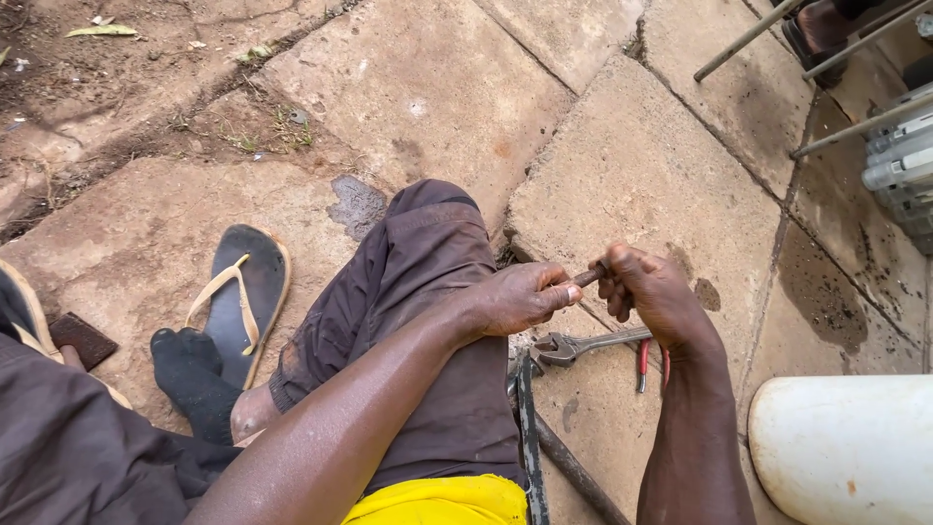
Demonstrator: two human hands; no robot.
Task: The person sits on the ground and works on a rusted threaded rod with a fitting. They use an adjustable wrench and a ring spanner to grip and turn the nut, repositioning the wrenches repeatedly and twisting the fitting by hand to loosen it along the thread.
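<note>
— Rod [588,276], small and rusty brown: where does it sit?
— Between the two hands, above the person's knee and the paving slabs [641,165]. Only a short stub shows between the fingers.
— Start from the left, then.
— Far left, a flip-flop [243,297] lies on the ground, with a dark socked foot [190,374] just beside it. Next comes the bent leg in brown trousers [428,292], and a yellow cloth [442,501] at the bottom edge.
— And the hands?
— The left hand [520,297] is curled, thumb and fingers pinching one end of the rod. The right hand [651,292] is closed around the other end, fingers folded in. The two hands nearly touch.
— What lies under them?
— An adjustable wrench [583,344] rests on the slab just below, and pliers with red handles [644,362] lie beside it, partly hidden by the right wrist. A long dark metal bar [528,437] runs down beside the leg.
— Farther right?
— A white rounded container [841,447] in the lower corner, and thin metal rods [855,126] at the top right.
</note>
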